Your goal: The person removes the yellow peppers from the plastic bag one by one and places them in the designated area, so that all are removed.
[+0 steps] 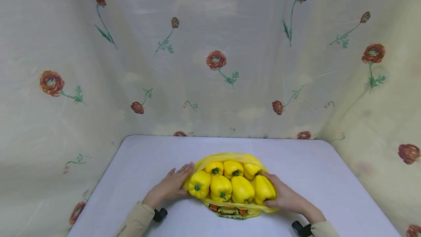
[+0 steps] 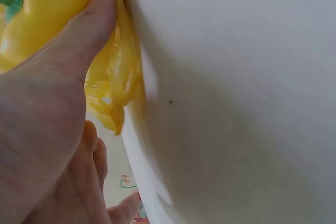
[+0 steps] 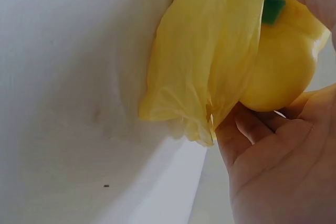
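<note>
- Yellow plastic bag (image 1: pixel 231 155): on the white table (image 1: pixel 296 164), near side, mouth spread wide and facing up; wrinkled film, rim folded outward along the front.
- Orange-and-black print (image 1: pixel 229 211) visible on the bag's front flap.
- Contents: seven yellow bell peppers with green stems, packed close together in two rows inside the bag mouth.
- Front row, four: leftmost pepper (image 1: pixel 199 184), second pepper (image 1: pixel 220 189), third pepper (image 1: pixel 243 190), rightmost pepper (image 1: pixel 265 190).
- Rear row, three: rear left pepper (image 1: pixel 214 168), rear middle pepper (image 1: pixel 233 169), rear right pepper (image 1: pixel 251 171).
- Left hand (image 1: pixel 171 186): at the bag's left side, beside the leftmost pepper. Fingers extended, not clenched; the hand rests against the film. In the left wrist view the thumb (image 2: pixel 86 30) lies along the bag's edge.
- Right hand (image 1: pixel 288 196): at the bag's right side, grasping the rightmost pepper, thumb on one side and fingers curved round the other. Cannot tell whether it also pinches the film.
- Both forearms in beige sleeves (image 1: pixel 136 219); a black wrist device (image 1: pixel 160 215) on each wrist.
- Backdrop: pale curtain (image 1: pixel 250 94) printed with reddish-brown flowers and green stalks, behind the table and along both sides.
</note>
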`<state>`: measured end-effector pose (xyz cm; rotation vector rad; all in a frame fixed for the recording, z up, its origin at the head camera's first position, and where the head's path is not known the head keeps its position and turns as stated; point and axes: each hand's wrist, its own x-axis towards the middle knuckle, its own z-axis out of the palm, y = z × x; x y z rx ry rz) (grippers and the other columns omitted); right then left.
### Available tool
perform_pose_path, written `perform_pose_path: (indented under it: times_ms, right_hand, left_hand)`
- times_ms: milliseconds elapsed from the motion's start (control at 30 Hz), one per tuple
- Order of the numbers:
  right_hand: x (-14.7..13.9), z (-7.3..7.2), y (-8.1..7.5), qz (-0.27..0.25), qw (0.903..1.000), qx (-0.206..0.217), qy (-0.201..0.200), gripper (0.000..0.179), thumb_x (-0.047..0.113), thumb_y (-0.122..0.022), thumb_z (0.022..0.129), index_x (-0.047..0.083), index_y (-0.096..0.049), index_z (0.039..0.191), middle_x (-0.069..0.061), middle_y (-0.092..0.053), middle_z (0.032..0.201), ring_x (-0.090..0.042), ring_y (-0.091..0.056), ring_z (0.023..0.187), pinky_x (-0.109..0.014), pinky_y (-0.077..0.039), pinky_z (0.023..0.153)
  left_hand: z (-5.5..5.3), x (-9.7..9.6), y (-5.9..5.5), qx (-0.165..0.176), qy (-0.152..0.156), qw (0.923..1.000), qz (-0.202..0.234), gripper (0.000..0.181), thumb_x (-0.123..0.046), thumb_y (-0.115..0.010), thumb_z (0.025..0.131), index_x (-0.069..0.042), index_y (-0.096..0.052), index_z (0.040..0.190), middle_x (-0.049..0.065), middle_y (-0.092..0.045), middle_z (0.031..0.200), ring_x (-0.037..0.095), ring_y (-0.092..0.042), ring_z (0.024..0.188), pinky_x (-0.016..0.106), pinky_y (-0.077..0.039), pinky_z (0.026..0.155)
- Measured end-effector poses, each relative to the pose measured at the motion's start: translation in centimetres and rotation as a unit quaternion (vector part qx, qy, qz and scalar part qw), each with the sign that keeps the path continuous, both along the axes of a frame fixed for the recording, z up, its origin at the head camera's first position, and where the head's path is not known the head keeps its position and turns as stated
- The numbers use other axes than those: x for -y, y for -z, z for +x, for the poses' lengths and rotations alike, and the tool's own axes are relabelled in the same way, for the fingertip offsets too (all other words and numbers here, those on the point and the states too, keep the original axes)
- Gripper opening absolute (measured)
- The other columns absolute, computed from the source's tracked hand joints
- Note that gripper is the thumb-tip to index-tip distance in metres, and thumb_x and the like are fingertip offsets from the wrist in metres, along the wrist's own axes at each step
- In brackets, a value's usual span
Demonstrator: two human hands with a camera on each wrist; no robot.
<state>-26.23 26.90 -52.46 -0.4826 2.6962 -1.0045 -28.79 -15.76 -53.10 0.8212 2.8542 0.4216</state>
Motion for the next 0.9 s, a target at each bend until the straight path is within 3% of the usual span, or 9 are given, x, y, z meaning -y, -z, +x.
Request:
perform_pose_path:
  times_ms: [267, 533, 900]
  right_hand:
    - [-0.21, 0.07, -0.14, 0.004, 0.9999, 0.013, 0.001, 0.098, 0.038, -0.08, 0.073, 0.008, -0.027, 0.15, -0.016, -0.04, 0.144, -0.029, -0.046, 0.125, -0.058, -0.039, 0.104]
    - [-0.4, 0.07, -0.15, 0.006, 0.9998, 0.02, 0.005, 0.098, 0.035, -0.08, 0.073, 0.009, -0.026, 0.151, -0.016, -0.04, 0.145, -0.029, -0.046, 0.124, -0.058, -0.04, 0.102]
    - [-0.85, 0.0, 0.01, -0.019, 0.9993, 0.031, 0.01, 0.096, 0.037, -0.078, 0.075, 0.014, -0.026, 0.152, -0.016, -0.039, 0.147, -0.032, -0.044, 0.128, -0.06, -0.038, 0.104]
  left_hand:
    - [-0.39, 0.14, 0.37, 0.035, 0.006, 0.9992, 0.017, 0.094, -0.051, -0.064, 0.087, -0.013, -0.013, 0.156, 0.007, -0.012, 0.163, 0.029, -0.018, 0.149, 0.061, -0.019, 0.117]
    - [-0.68, 0.16, 0.46, 0.034, 0.029, 0.9987, 0.025, 0.093, -0.051, -0.062, 0.087, -0.012, -0.012, 0.156, 0.006, -0.011, 0.163, 0.027, -0.017, 0.149, 0.052, -0.016, 0.121]
    - [-0.83, -0.13, 0.46, 0.041, 0.038, 0.998, 0.03, 0.093, -0.043, -0.065, 0.088, -0.012, -0.011, 0.156, 0.006, -0.01, 0.164, 0.026, -0.015, 0.15, 0.051, -0.015, 0.121]
